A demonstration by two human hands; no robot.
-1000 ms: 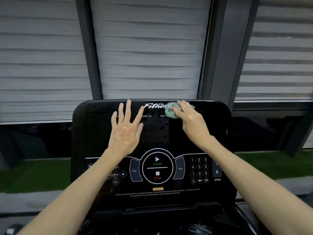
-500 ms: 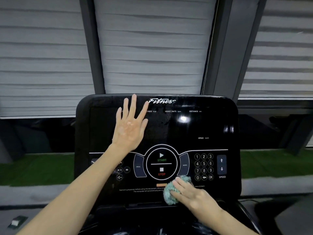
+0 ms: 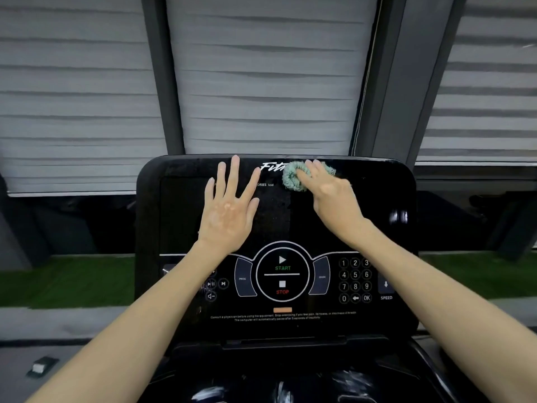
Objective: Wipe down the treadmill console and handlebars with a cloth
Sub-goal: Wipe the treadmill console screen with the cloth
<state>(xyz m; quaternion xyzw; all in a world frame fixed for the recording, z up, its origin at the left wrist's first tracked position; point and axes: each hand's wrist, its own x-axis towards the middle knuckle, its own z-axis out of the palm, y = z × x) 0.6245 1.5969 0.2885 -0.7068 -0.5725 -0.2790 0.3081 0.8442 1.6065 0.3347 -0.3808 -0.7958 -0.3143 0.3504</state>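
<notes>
The glossy black treadmill console (image 3: pixel 386 199) fills the middle of the view, with START and STOP buttons and a number keypad on its lower half. My right hand (image 3: pixel 331 193) presses a bunched green cloth (image 3: pixel 293 175) against the console's top edge, over the brand lettering. My left hand (image 3: pixel 228 210) lies flat on the screen's upper left part, fingers spread, holding nothing. The handlebars are out of sight; only a dark tray area shows below the console.
Grey window blinds (image 3: pixel 261 82) and dark frame posts (image 3: pixel 162 77) stand right behind the console. Green turf (image 3: pixel 58 280) shows low on both sides. A small white object (image 3: pixel 39 367) lies on the floor at bottom left.
My right hand has swept the cloth from the console's bottom edge back up to the top. The left hand has stayed flat on the screen.
</notes>
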